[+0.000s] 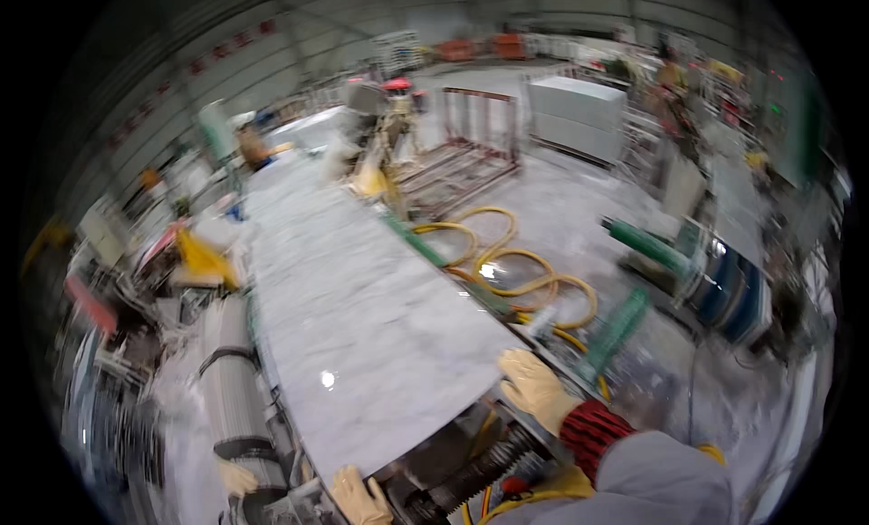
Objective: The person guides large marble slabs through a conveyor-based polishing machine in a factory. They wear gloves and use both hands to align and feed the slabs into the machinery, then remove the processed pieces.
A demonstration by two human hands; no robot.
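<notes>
A long white, grey-veined stone slab (362,317) stretches away from me on a frame, wet and shiny. My right hand (536,391), in a cream rubber glove below a red-and-black knit cuff, lies with its fingers on the slab's near right corner. At the near left corner is my left hand (359,496), in the same kind of glove, its fingers apart by the edge; its wrist is cut off by the picture's lower rim. A pale glove-like shape (237,478) farther left is too blurred to name. Dark ribbed machine parts (489,466) show below the slab's near end.
A grey ribbed roller (231,371) runs along the left side. Coiled yellow hose (543,281) lies on the wet floor at right, beside a green post (615,335) and a blue-banded machine (724,290). Farther back are a reddish metal rack (462,163) and white stacked slabs (577,118).
</notes>
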